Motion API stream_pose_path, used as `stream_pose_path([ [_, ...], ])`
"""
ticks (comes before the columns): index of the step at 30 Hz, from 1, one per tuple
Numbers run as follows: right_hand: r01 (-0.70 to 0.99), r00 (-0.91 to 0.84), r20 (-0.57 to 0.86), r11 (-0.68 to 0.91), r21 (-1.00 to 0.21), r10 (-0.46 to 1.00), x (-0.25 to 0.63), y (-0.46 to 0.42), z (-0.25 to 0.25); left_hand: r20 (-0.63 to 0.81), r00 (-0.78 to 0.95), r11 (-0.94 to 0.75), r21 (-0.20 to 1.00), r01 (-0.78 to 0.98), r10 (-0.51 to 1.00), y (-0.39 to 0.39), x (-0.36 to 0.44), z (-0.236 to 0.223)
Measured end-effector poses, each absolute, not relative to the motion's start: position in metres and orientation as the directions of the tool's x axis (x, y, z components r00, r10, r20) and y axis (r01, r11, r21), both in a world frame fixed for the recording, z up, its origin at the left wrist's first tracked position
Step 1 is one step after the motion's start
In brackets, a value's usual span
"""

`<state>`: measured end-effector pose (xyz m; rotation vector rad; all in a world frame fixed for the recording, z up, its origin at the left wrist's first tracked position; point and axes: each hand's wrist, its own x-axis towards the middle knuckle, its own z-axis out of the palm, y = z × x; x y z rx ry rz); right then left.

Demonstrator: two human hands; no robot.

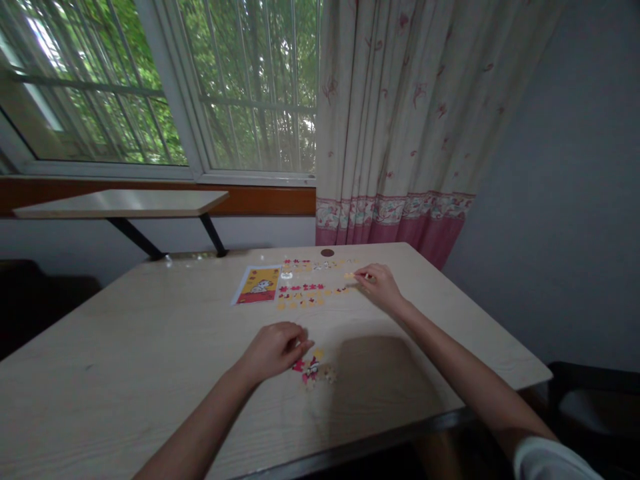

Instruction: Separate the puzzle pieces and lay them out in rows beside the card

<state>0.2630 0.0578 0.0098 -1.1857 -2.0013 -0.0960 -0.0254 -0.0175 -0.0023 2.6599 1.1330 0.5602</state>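
Observation:
My right hand (379, 285) reaches over the far part of the table, its thumb and fingers pinched on a small yellow puzzle piece (349, 275) at the right end of a row. To its left lie several rows of red, yellow and white puzzle pieces (301, 288). Nearer to me, my left hand (277, 348) is curled with thumb and fingertips together; what it may hold is hidden. Just beside its fingertips is a loose pile of puzzle pieces (311, 370), mixed red, yellow and pale. A picture sheet (258, 284) with a white dog lies left of the rows.
The pale wooden table (150, 347) reaches to the wall below the window. A raised shelf (120, 203) on black brackets stands at its back left. A dark round disc (327, 253) is near the back edge. A curtain (395, 133) hangs behind; a dark chair (595, 393) is at right.

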Motion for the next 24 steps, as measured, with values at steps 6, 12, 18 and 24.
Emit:
stream_pose_path([
  [6,0.812,-0.172,0.504,0.411,-0.414,0.847,0.273,0.108,0.018,0.261,0.634,-0.685,0.312,0.658,0.728,-0.018,-0.025,-0.003],
  [12,0.885,-0.045,0.353,0.201,-0.419,0.935,0.277,0.145,-0.002,0.261,0.622,-0.675,0.312,0.669,0.738,-0.018,-0.026,-0.003],
  [18,0.924,-0.025,0.294,0.135,-0.359,0.956,0.279,0.156,-0.017,0.271,0.627,-0.683,0.304,0.664,0.730,-0.019,-0.026,-0.002],
  [24,0.964,-0.070,0.256,0.131,-0.230,0.964,0.277,0.149,-0.018,0.286,0.621,-0.683,0.301,0.665,0.730,-0.020,-0.025,0.000],
])
